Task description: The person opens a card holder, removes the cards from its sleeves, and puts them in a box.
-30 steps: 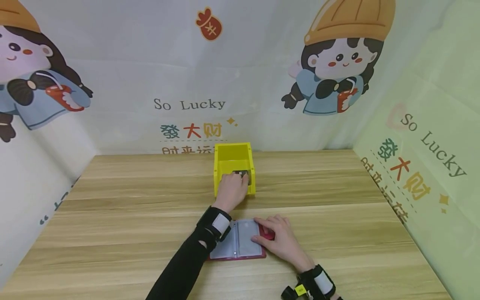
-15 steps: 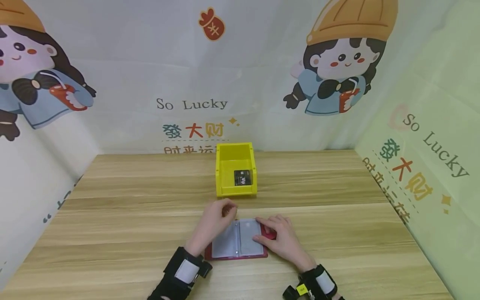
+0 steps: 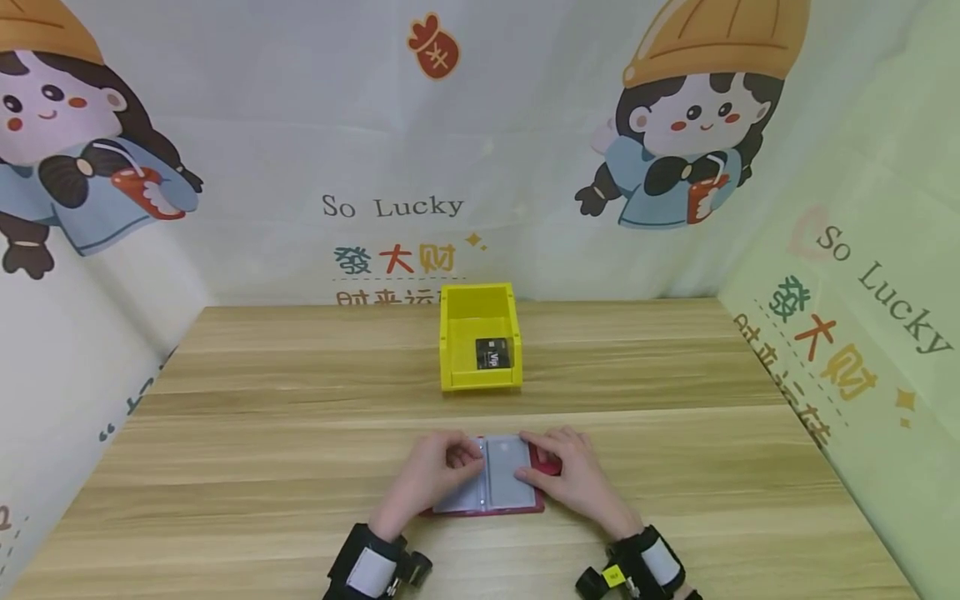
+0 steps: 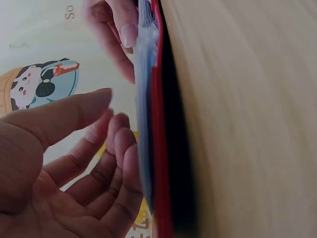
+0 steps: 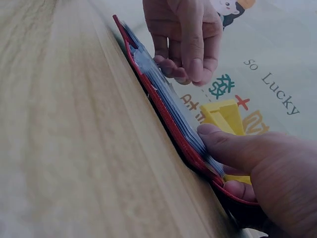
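Note:
A small card holder (image 3: 512,475) with a red cover and clear plastic sleeves lies spread on the table. My right hand (image 3: 570,475) grips its right side, thumb (image 5: 218,141) over the sleeves and fingers at the cover's edge. Above the left-hand sleeves hovers my left hand (image 3: 435,471), its thumb and fingertips drawn loosely toward each other. Nothing shows between them in the left wrist view, where its fingers (image 4: 124,144) come close beside the sleeves. Past the hands, a black card (image 3: 492,353) marked "Vip" lies inside a yellow bin (image 3: 480,387).
The wooden tabletop (image 3: 300,375) extends to both sides of the holder. Pale printed cloth (image 3: 525,125) with cartoon figures hangs behind the table and along its sides. The yellow bin stands toward the back edge.
My left hand has come back from inside the yellow bin to the left half of the card holder. The black card shows uncovered in the bin. My right hand keeps its hold.

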Tool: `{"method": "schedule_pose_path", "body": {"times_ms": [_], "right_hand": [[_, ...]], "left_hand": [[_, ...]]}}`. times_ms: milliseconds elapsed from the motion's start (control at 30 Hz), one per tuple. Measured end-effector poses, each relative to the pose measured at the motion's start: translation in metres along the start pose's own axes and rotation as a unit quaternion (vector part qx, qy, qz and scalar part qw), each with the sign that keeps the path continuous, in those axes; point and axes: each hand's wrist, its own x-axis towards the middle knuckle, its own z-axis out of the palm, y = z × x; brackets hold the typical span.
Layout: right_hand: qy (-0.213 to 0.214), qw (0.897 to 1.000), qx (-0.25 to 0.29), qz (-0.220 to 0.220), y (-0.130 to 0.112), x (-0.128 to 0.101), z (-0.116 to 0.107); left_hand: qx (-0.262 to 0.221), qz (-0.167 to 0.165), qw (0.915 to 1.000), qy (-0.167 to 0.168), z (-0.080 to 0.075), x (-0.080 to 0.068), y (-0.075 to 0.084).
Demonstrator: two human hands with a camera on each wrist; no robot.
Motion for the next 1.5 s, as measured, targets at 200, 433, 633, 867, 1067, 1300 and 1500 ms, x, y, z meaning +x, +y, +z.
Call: {"method": "schedule_pose_path", "body": {"times_ms": [200,433,633,867,1067,1300,1500], "right_hand": [[-0.034,0.999,-0.025,-0.011,-0.001,0.004,-0.005],[-0.063,0.996,-0.046,-0.034,-0.006,0.016,-0.012],[-0.086,0.993,-0.073,-0.046,-0.011,0.028,-0.018],[-0.101,0.990,-0.084,-0.059,-0.015,0.034,-0.023],[-0.109,0.990,-0.076,-0.044,-0.018,0.038,-0.023],[-0.117,0.989,-0.073,-0.049,-0.013,0.048,-0.023],[-0.138,0.988,-0.063,-0.044,-0.010,0.056,-0.023]], "left_hand": [[-0.022,0.004,0.9996,-0.018,0.000,0.001,-0.005],[-0.022,-0.015,0.9993,-0.027,0.000,0.001,-0.005],[-0.025,-0.034,0.9988,-0.024,0.001,0.003,-0.006],[-0.035,-0.040,0.9983,-0.023,0.001,0.003,-0.004],[-0.039,-0.049,0.9976,-0.027,0.000,0.002,-0.005],[-0.042,-0.046,0.9976,-0.028,0.001,0.002,-0.006],[-0.042,-0.038,0.9980,-0.029,0.001,0.002,-0.007]]}}
